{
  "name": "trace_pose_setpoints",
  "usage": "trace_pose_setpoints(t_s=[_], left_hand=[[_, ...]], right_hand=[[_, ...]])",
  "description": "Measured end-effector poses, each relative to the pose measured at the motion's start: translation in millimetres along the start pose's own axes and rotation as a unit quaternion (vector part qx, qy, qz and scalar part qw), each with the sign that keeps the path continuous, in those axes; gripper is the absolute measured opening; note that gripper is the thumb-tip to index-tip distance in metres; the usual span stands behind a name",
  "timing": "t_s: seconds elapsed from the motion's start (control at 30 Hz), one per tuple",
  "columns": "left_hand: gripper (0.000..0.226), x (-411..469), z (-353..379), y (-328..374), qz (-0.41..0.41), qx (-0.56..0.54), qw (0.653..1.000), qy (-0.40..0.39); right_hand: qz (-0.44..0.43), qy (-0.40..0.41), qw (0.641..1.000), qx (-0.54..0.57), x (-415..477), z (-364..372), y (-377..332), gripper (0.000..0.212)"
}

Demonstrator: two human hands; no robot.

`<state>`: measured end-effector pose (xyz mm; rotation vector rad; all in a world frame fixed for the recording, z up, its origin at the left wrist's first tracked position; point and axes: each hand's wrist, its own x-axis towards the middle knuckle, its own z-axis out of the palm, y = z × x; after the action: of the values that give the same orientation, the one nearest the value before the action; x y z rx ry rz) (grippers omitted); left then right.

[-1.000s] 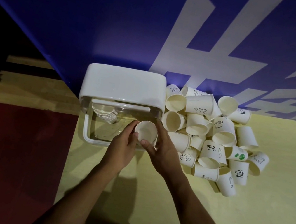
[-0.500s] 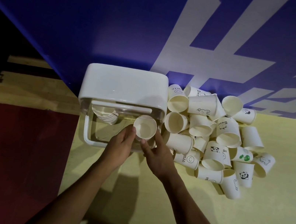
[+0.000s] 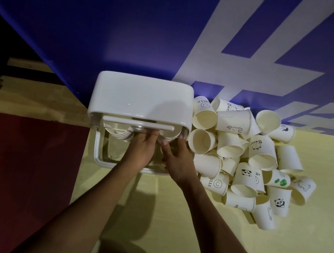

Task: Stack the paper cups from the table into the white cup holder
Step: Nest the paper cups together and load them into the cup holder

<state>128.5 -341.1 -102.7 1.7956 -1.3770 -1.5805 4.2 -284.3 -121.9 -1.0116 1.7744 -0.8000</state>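
Both hands reach into the clear front of the white cup holder (image 3: 142,98), which stands at the back of the yellow desk (image 3: 230,245) against a blue banner (image 3: 91,16) with large white strokes. The right hand (image 3: 178,161) has a paper cup (image 3: 171,135) in its grip, thumb on the cup's left and fingers on its right, with the cup's open mouth facing the camera. The cup sits on the right side of the holder, just under the edge of the white lid, so only part of its rim shows. The left hand (image 3: 143,146) lies just beside the cup with its fingers stretched nearly straight, its grip loose and closed on nothing; the fingertips are hidden behind the holder's white front bar. On the holder's left side lies a stack of cups (image 3: 119,134), nested together. Just right of the holder, a pile of cups (image 3: 243,160) lies tumbled on the desk, many printed with pandas, bears and smiling faces.
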Motion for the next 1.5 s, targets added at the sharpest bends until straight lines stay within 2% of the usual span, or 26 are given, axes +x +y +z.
trace_pose_setpoints(t_s=[0.13,0.27,0.33,0.4,0.5,0.57,0.63,0.73,0.83,0.97,1.03,1.1,1.17,1.27,1.33,1.4,1.5], left_hand=[[0.042,5.0,0.3,-2.3,0.014,0.004,1.0,0.003],[0.036,2.4,0.6,1.9,0.002,-0.004,1.0,0.008],[0.047,-0.4,0.5,3.2,-0.017,-0.006,1.0,0.01],[0.055,-6.5,-0.6,2.1,-0.037,-0.018,0.999,0.022],[0.053,-35.8,0.0,-0.7,-0.044,-0.032,0.998,0.033],[0.054,-62.8,2.4,-5.1,0.003,0.021,0.998,0.062],[0.045,-87.5,11.7,-5.7,0.067,0.067,0.992,0.084],[0.033,-107.7,44.7,5.9,0.165,0.125,0.978,0.031],[0.045,-113.2,86.6,24.1,0.254,0.187,0.948,-0.04],[0.059,-100.6,150.0,55.6,0.332,0.27,0.9,-0.082],[0.064,-88.1,177.2,74.7,0.368,0.299,0.878,-0.071],[0.069,-64.5,190.8,92.1,0.402,0.333,0.853,-0.008],[0.08,-37.1,194.0,109.2,0.394,0.37,0.839,0.06],[0.098,-6.3,189.6,125.1,0.332,0.445,0.827,0.084],[0.094,1.0,194.9,130.4,0.311,0.479,0.817,0.081],[0.081,4.8,200.4,133.6,0.308,0.491,0.81,0.089],[0.07,0.9,201.7,139.4,0.305,0.468,0.822,0.109]], right_hand=[[-0.005,0.003,1.0,0.006,4.1,1.3,-3.8,0.053],[0.011,-0.007,1.0,-0.01,2.6,-0.2,-5.2,0.059],[0.012,-0.021,1.0,-0.017,-6.0,-3.9,-8.0,0.068],[0.014,-0.029,0.999,-0.031,-22.4,-12.0,-12.2,0.067],[0.033,-0.027,0.998,-0.036,-56.0,-31.2,-9.1,0.06],[0.046,-0.013,0.999,-0.011,-78.4,-46.6,-2.0,0.043],[0.074,0.029,0.997,0.017,-100.6,-67.5,5.9,0.029],[0.105,0.103,0.988,0.037,-130.4,-103.9,22.9,0.025],[0.125,0.161,0.977,0.065,-153.3,-139.6,36.3,0.019],[0.142,0.216,0.96,0.103,-180.0,-184.2,54.6,0.015],[0.149,0.231,0.955,0.114,-190.5,-205.5,67.3,0.014],[0.154,0.234,0.953,0.119,-197.1,-223.8,80.2,0.013],[0.158,0.236,0.95,0.127,-201.5,-244.6,95.0,0.013],[0.159,0.231,0.951,0.127,-201.3,-269.7,115.5,0.014],[0.161,0.217,0.955,0.123,-195.6,-287.2,126.9,0.014],[0.154,0.199,0.961,0.113,-186.0,-304.6,135.0,0.014],[0.13,0.181,0.969,0.102,-167.7,-330.2,143.7,0.012]])
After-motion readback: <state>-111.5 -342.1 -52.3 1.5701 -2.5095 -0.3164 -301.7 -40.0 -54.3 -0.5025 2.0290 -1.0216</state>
